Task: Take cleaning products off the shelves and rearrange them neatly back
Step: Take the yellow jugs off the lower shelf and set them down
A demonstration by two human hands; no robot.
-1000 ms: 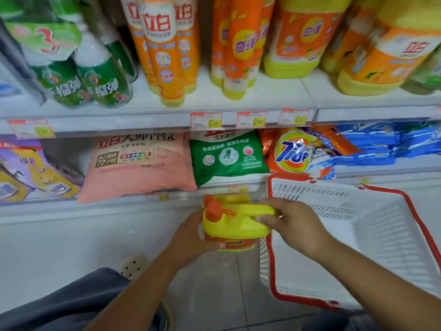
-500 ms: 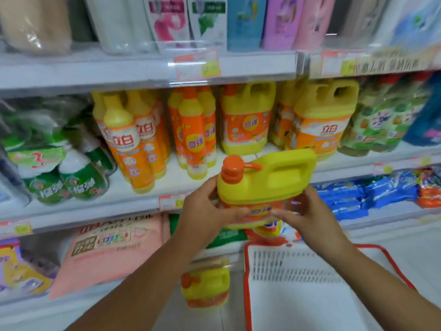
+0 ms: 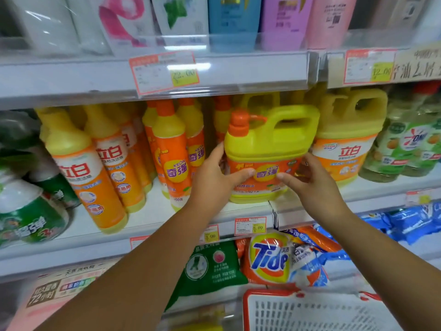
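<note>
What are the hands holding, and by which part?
The yellow detergent jug. The left hand and right hand hold its lower body, at the orange label, one per side.

I'm looking at a shop aisle: tiered white shelves (image 3: 152,218) packed with detergent bottles (image 3: 83,168), price tags (image 3: 164,71) clipped along the edges, and a red-rimmed shopping basket (image 3: 269,295) below.

Top-shelf bottles (image 3: 233,20): tops cut by the upper edge.
Basket (image 3: 269,293): only the far end shows; the rest runs off the bottom.
Yellow jug (image 3: 269,144): lower flanks covered by left hand (image 3: 214,180) and right hand (image 3: 312,185).
Price tags (image 3: 164,72): small print unreadable.
Green bottles (image 3: 26,211): blurred, clipped at left.
</note>
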